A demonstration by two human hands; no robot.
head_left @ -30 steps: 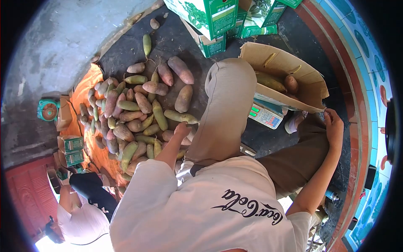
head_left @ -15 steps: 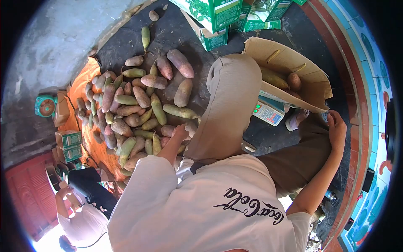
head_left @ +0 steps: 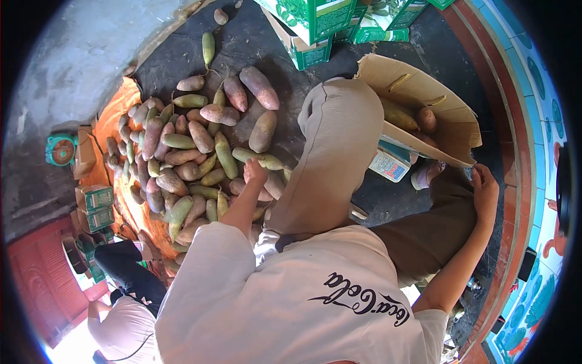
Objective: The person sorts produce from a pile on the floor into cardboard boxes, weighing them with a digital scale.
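My left hand (head_left: 255,173) is at the near right side of a heap of radishes, fingers stretched out. Its fingertips are right at a long green radish (head_left: 259,159), and pinkish radishes (head_left: 274,185) lie beside the wrist. My right hand (head_left: 485,187) rests loosely by my right knee with its fingers apart, near the corner of an open cardboard box (head_left: 459,124). Inside that box are a green radish (head_left: 399,115) and a round reddish one (head_left: 427,120). Under it shows a digital scale (head_left: 390,165) with a keypad.
The radish heap spreads over a dark floor and an orange sheet (head_left: 119,110). Green printed cartons (head_left: 315,24) stand at the far side. To the left are a teal round-faced device (head_left: 61,149), small green boxes (head_left: 97,208) and another person (head_left: 124,324). A tiled wall (head_left: 548,103) borders the right.
My left hand has moved up and slightly left, from a pinkish radish to the long green one. My right hand stays by the knee. The other person has shifted.
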